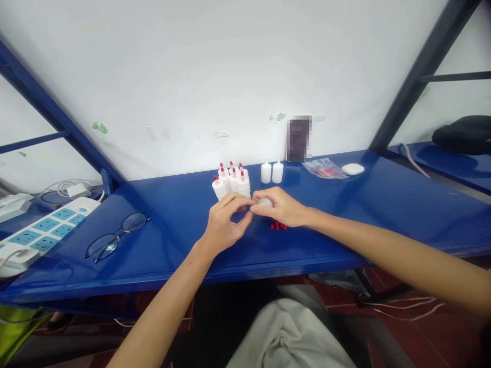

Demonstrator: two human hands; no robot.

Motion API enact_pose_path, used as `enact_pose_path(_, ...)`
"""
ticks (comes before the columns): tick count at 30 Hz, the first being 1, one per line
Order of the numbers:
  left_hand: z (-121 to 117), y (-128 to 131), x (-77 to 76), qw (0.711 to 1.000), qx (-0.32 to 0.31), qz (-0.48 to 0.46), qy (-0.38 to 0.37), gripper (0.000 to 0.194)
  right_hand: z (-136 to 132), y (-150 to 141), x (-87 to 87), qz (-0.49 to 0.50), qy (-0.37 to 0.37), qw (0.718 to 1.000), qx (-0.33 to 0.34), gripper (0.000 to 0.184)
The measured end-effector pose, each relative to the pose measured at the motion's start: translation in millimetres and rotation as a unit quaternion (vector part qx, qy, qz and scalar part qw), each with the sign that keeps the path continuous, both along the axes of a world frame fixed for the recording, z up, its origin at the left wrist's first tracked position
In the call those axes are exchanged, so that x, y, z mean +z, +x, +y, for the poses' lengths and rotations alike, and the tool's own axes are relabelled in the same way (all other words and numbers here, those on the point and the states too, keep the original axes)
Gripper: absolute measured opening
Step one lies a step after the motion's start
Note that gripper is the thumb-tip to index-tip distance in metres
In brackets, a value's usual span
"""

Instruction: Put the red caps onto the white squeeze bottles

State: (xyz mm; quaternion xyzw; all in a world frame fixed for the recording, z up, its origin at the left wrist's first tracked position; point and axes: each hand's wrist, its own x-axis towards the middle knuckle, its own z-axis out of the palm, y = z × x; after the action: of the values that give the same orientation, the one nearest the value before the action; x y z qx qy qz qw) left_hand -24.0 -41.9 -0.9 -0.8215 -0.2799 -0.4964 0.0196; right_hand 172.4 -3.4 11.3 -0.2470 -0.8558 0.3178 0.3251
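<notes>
My right hand (pixel 282 207) is closed around a small white bottle (pixel 264 202) held on its side just above the blue table (pixel 172 230). My left hand (pixel 226 225) meets it from the left, fingers pinched at the bottle's mouth; what they pinch is hidden. A cluster of several white bottles with red caps (pixel 231 181) stands just behind the hands. Two uncapped white bottles (pixel 271 172) stand further back. A few loose red caps (pixel 279 225) lie on the table under my right hand.
Eyeglasses (pixel 115 237) lie at the left, beside a white power strip (pixel 42 230) with cables. At the back right are a plastic bag with red pieces (pixel 325 168) and a small white case (pixel 352 169). A dark bag (pixel 464 134) sits far right.
</notes>
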Motion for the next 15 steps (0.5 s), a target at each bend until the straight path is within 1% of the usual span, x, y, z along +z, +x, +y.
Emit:
enact_pose_path(2, 1, -1, -3.0, 1.000, 0.005, 0.019, -0.013, 0.008, -1, 0, 0.5, -0.010, 0.006, 1.000, -0.023, 0.039)
enact_pose_path(4, 3, -2, -7.1, 0.999, -0.004, 0.040, -0.034, 0.011, -3, -1, 1.1, -0.022, 0.009, 0.999, -0.031, 0.040)
enact_pose_path(7, 2, -2, -11.4, 0.996, -0.028, 0.050, -0.072, 0.017, -6, -1, 2.0, -0.022, 0.001, 1.000, -0.011, 0.041)
enact_pose_path(9, 1, 0, -10.6, 0.993, -0.040, 0.040, -0.104, 0.018, -7, 0, 2.6, -0.011, -0.008, 1.000, 0.012, 0.039)
enact_pose_path(11, 0, 0, -6.6, 0.990, -0.034, 0.003, -0.138, 0.016, -5, 2, 2.9, -0.001, -0.011, 1.000, 0.020, 0.033)
enact_pose_path(12, 0, 0, -3.9, 0.987, -0.019, -0.030, -0.154, 0.014, -4, 3, 2.7, 0.003, -0.009, 1.000, 0.017, 0.030)
enact_pose_path(14, 1, -3, 1.9, 0.976, 0.033, -0.117, -0.183, 0.013, 0, 5, 1.5, 0.003, -0.002, 1.000, -0.001, 0.026)
enact_pose_path(15, 3, -5, 4.3, 0.965, 0.063, -0.162, -0.196, 0.014, 2, 6, 0.5, 0.000, 0.005, 1.000, -0.014, 0.025)
